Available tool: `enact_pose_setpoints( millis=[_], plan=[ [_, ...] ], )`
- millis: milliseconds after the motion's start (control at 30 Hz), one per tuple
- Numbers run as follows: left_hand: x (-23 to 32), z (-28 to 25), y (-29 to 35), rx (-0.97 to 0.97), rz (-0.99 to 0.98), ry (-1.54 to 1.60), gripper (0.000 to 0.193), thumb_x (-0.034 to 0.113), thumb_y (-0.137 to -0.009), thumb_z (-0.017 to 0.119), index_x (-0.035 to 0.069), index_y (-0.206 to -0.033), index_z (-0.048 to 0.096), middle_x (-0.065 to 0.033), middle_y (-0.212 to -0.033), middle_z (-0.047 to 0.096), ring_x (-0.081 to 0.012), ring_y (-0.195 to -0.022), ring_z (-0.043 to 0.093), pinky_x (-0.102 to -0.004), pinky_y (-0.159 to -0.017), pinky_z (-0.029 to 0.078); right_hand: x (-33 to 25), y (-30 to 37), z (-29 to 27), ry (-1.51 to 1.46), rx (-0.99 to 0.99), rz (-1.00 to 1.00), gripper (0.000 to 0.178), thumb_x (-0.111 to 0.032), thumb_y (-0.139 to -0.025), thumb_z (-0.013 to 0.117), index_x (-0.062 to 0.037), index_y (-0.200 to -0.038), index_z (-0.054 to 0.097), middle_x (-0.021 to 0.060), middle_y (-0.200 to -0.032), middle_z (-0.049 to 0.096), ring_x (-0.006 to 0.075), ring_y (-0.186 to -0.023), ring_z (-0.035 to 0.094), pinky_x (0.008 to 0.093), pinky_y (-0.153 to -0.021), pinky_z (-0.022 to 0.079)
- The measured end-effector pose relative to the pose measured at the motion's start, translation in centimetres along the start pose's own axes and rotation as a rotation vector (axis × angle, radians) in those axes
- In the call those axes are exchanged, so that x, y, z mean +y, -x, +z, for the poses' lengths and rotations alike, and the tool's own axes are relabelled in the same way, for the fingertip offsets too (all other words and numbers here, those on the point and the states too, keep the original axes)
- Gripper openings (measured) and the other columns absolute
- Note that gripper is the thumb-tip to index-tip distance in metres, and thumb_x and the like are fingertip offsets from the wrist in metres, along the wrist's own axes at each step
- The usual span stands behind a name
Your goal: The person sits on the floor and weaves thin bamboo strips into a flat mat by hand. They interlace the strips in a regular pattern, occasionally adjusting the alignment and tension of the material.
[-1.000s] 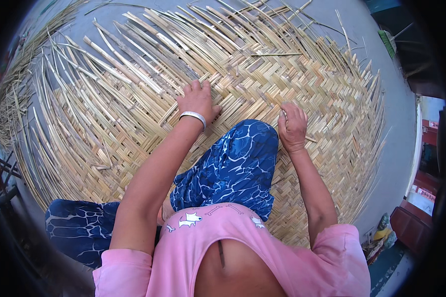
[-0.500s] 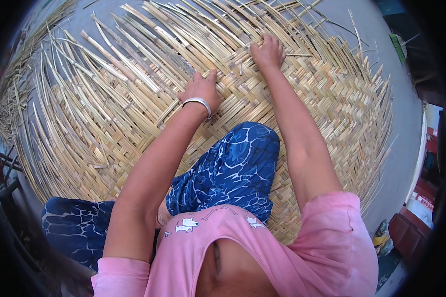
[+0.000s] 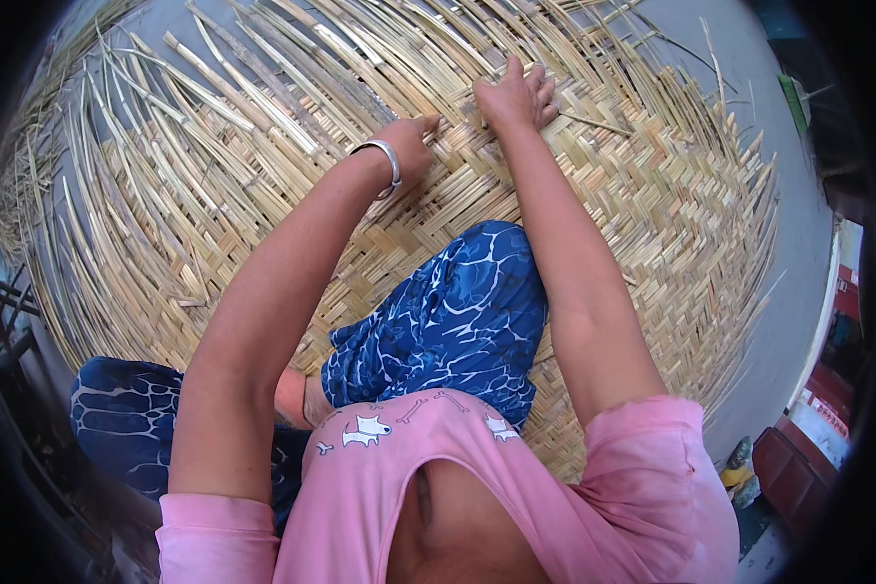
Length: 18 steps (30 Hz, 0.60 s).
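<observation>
A large mat (image 3: 652,204) of pale split-cane strips lies under both my hands, its herringbone weave tight at the right and near side. Long loose strips (image 3: 292,88) fan out from it toward the far left. My left hand (image 3: 406,151), with a silver bangle (image 3: 389,167) at the wrist, is closed with its fingertips at a strip along the edge of the weave; its thumb is hidden. To the right, my right hand (image 3: 518,100) rests on the weave with its fingers apart. A thin crosswise strip (image 3: 597,124) sticks out from beside it.
My bent knee (image 3: 477,292) in blue patterned trousers rests on the mat's near part. Grey floor (image 3: 798,224) borders the mat at the right. A heap of thin stalks (image 3: 29,185) lies at far left, and a dark red object (image 3: 798,462) stands at lower right.
My left hand has turned and drawn its spread fingers together, moving slightly up and right. My right hand has gone from a closed grip to fingers apart, shifting slightly left.
</observation>
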State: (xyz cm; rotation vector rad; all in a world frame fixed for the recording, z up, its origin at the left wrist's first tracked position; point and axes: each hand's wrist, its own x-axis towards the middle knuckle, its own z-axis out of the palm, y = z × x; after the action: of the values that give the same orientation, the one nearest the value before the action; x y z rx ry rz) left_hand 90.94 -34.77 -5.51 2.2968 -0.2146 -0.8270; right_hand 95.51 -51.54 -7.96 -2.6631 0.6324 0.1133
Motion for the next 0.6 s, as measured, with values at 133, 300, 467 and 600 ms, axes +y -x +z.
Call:
enact_pose_setpoints(
  millis=[133, 300, 467, 600],
  plan=[
    [-0.1, 0.0, -0.1, -0.008, 0.010, -0.019, 0.064, 0.002, -0.070, 0.048, 0.008, -0.134, 0.048, -0.0241, -0.103, 0.065, -0.0307, -0.097, 0.063, -0.0318, -0.086, 0.047, -0.7, 0.0, 0.7, -0.017, 0.043, 0.002, 0.071, -0.032, -0.074, 0.058, -0.0179, -0.140, 0.034, 0.0194, -0.150, 0.021, 0.0378, -0.141, 0.010, 0.0525, -0.111, 0.009],
    [0.7, 0.1, 0.4, -0.048, -0.006, -0.011, 0.064, 0.006, -0.072, 0.050, 0.008, -0.135, 0.046, -0.0237, -0.107, 0.064, -0.0346, -0.101, 0.061, -0.0343, -0.090, 0.046, -0.7, -0.2, 1.3, -0.058, 0.121, -0.038, 0.068, -0.027, -0.072, 0.062, -0.0151, -0.135, 0.039, 0.0187, -0.145, 0.027, 0.0370, -0.139, 0.013, 0.0518, -0.109, 0.012],
    [3.7, 1.0, 2.0, -0.088, -0.251, -0.374, 0.067, 0.016, -0.080, 0.053, 0.015, -0.143, 0.032, -0.0162, -0.126, 0.056, -0.0322, -0.114, 0.056, -0.0561, -0.093, 0.040, -0.2, -0.1, 1.4, -0.085, 0.125, -0.055, 0.063, -0.026, -0.072, 0.063, -0.0167, -0.131, 0.043, 0.0165, -0.143, 0.029, 0.0356, -0.139, 0.014, 0.0506, -0.109, 0.013],
    [4.8, 1.5, 3.9, 0.057, -0.193, -0.417, 0.064, 0.022, -0.083, 0.054, 0.014, -0.142, 0.033, -0.0134, -0.123, 0.056, -0.0301, -0.114, 0.053, -0.0605, -0.091, 0.036, 0.5, 0.1, 1.1, -0.051, 0.103, -0.029, 0.064, -0.033, -0.073, 0.065, -0.0168, -0.131, 0.044, 0.0153, -0.142, 0.030, 0.0327, -0.139, 0.015, 0.0483, -0.112, 0.010]
  ],
)
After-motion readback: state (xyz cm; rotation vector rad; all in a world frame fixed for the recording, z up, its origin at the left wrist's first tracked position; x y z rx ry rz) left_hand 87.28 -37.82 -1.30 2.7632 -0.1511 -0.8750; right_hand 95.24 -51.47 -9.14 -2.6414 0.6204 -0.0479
